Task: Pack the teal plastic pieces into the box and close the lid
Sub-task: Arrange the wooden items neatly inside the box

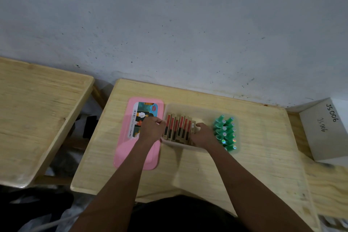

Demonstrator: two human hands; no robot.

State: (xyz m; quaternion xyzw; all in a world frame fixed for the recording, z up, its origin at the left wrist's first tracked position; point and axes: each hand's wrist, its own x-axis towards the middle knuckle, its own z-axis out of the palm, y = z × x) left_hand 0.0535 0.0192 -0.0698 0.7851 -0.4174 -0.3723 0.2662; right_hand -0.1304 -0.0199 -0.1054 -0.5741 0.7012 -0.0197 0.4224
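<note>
On the wooden table (207,165), the translucent plastic box (188,108) holds upright tan-and-red cartons (178,128) at its left and teal plastic pieces (226,132) at its right. The left hand (151,128) and right hand (202,134) press the carton row from either side, fingers curled. The pink plastic lid (124,149) lies just left of the box.

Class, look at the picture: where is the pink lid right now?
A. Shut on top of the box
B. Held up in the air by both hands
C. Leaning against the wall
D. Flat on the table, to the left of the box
D: the pink lid lies flat on the table left of the open box, partly under the left hand.
</note>
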